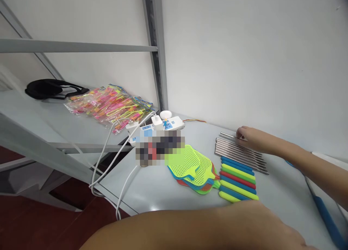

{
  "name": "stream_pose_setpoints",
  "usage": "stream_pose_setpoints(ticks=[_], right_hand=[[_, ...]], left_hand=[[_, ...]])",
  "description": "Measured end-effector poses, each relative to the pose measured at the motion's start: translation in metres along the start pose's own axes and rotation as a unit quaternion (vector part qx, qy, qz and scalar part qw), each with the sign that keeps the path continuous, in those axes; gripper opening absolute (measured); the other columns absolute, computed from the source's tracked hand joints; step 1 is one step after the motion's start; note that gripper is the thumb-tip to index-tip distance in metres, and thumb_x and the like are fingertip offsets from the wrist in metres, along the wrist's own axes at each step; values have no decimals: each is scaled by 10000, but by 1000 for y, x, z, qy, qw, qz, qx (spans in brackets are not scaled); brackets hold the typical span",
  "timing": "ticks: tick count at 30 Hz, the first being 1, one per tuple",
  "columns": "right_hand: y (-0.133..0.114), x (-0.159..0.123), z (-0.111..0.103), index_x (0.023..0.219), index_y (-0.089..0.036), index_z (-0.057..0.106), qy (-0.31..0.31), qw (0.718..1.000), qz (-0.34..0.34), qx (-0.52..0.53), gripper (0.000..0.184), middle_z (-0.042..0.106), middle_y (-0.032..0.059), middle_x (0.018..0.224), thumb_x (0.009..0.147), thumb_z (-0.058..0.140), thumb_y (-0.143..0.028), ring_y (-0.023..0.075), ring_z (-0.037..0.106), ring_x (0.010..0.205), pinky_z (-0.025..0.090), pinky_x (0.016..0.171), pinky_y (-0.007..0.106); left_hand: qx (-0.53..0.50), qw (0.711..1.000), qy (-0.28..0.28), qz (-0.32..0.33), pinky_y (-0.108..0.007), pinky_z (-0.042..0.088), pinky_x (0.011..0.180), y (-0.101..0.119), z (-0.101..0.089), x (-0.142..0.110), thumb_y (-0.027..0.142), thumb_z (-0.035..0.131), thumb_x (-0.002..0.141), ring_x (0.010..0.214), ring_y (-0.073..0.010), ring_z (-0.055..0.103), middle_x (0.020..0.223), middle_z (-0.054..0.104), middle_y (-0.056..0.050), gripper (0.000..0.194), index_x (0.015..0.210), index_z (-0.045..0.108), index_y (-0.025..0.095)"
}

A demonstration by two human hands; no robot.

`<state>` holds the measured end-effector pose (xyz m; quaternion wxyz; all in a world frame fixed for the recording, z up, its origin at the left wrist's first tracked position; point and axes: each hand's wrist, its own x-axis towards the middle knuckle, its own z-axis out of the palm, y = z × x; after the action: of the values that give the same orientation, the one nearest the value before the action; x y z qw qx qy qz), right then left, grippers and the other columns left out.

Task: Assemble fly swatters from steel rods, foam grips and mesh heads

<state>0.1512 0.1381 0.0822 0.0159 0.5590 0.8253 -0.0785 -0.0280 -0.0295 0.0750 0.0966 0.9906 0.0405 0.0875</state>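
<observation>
At the back of the row of metal rods (237, 152), my right hand (248, 138) has its fingers closed on the farthest metal rod (227, 135). In front of the rods lies a row of coloured plastic handles (237, 179) in blue, yellow, green and red. Perforated fly-swatter heads (187, 163) are stacked just left of those handles. My left hand (274, 224) reaches across the lower right, back upward, past the nearest handles. Its fingers are turned away and run toward the bottom edge, so their grip is hidden.
Power strips (174, 123) with plugs and white cables (106, 170) sit at the table's left corner. A blurred patch (160, 146) covers something beside them. Shelving at left holds bagged colourful items (108, 105) and a black strap-like object (46, 88). A blue handle (327, 217) lies far right.
</observation>
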Motion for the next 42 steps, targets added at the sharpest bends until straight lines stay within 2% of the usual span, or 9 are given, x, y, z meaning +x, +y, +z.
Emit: stream_pose_setpoints(ticks=[6, 8, 12, 15, 20, 26, 31, 37, 42], right_hand=[[-8, -76, -21, 998, -240, 446, 194, 978, 69, 20, 185, 634, 33, 730, 892, 463, -390, 209, 566, 571, 416, 512, 316], [-11, -110, -19, 1002, -248, 441, 248, 963, 77, 65, 194, 633, 29, 744, 875, 509, -378, 198, 557, 560, 415, 508, 312], [-15, -169, 9, 939, -264, 474, 264, 938, 85, 208, 112, 509, -42, 585, 887, 526, -348, 137, 397, 453, 346, 467, 285], [-16, -191, 36, 959, -269, 522, 279, 879, 84, 377, 123, 415, -49, 550, 933, 486, -384, 153, 416, 520, 358, 508, 288], [-13, -195, 62, 953, -244, 615, 320, 768, 31, 553, 252, 569, 29, 789, 956, 423, -406, 189, 525, 783, 427, 740, 337], [-4, -193, 76, 687, -215, 597, 216, 705, 122, 664, 583, 339, -34, 434, 962, 239, -585, 135, 345, 459, 293, 504, 293], [-6, -195, 62, 606, -214, 576, 225, 622, 125, 739, 584, 277, -51, 356, 930, 304, -617, 121, 283, 396, 321, 476, 284], [-5, -196, 47, 605, -206, 597, 233, 589, 90, 768, 542, 326, -45, 365, 938, 348, -554, 112, 290, 391, 373, 489, 280], [-3, -194, 46, 606, -207, 586, 213, 573, 70, 788, 522, 317, -49, 364, 951, 348, -518, 112, 285, 389, 378, 480, 273]], left_hand=[[81, 990, 72, -89, -286, 267, 395, -17, 0, -1, 307, 499, 905, 598, -167, 615, 798, 663, -28, 176, 863, 614, 182], [96, 988, 46, -112, -282, 300, 428, -24, -13, -7, 314, 501, 910, 602, -174, 611, 773, 657, -32, 216, 797, 627, 181], [66, 982, -26, -176, -287, 349, 496, -31, -37, -16, 376, 576, 868, 655, -195, 624, 745, 666, -29, 240, 725, 647, 195], [60, 969, -71, -228, -289, 353, 518, -32, -38, -18, 351, 625, 818, 626, -197, 612, 733, 668, -31, 183, 720, 656, 200], [46, 971, -93, -215, -288, 325, 517, -30, -24, -11, 298, 603, 832, 624, -184, 597, 728, 637, -25, 165, 706, 615, 192], [-94, 968, -103, -211, -272, 348, 547, -15, -21, 2, 362, 477, 930, 724, -159, 580, 897, 607, -7, 184, 838, 528, 211], [-274, 907, -149, -283, -269, 322, 508, -8, -17, 6, 501, 284, 984, 623, -138, 513, 820, 583, 11, 298, 952, 431, 244], [-447, 824, -144, -318, -253, 353, 525, -9, -7, 12, 484, 191, 1006, 571, -126, 486, 672, 543, 43, 306, 932, 363, 241], [-457, 823, -86, -328, -242, 343, 545, -10, -1, 14, 433, 282, 999, 572, -111, 366, 685, 432, 62, 223, 960, 402, 249]])
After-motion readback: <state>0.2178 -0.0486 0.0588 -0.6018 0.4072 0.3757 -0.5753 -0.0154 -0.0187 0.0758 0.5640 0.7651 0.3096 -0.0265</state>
